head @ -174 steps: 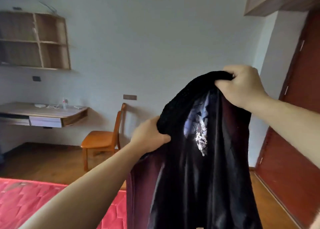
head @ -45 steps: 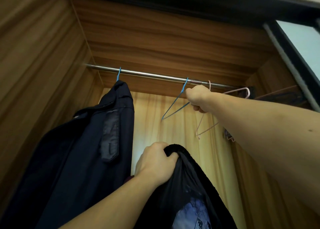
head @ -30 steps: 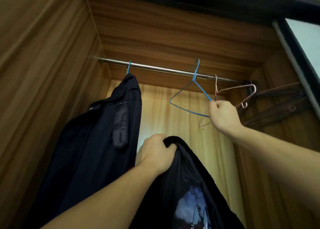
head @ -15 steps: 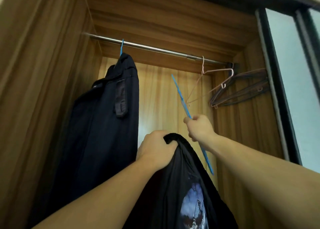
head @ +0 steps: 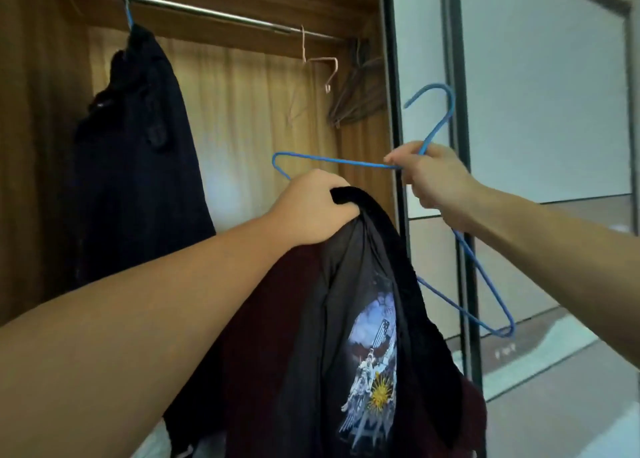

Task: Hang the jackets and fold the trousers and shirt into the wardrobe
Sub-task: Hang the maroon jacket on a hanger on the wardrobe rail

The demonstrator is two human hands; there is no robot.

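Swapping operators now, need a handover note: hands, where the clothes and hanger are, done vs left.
Left hand grips the collar of the black jacket, held up in front of the open wardrobe.
Right hand grips the blue hanger near its neck, off the rail, hook pointing up.
Done: one dark jacket hangs on the rail on another blue hanger.
Left: slip the hanger into the black jacket and hook it on the rail. Trousers and shirt are not in view; folding status unknown.
Spare pink hanger on the rail.
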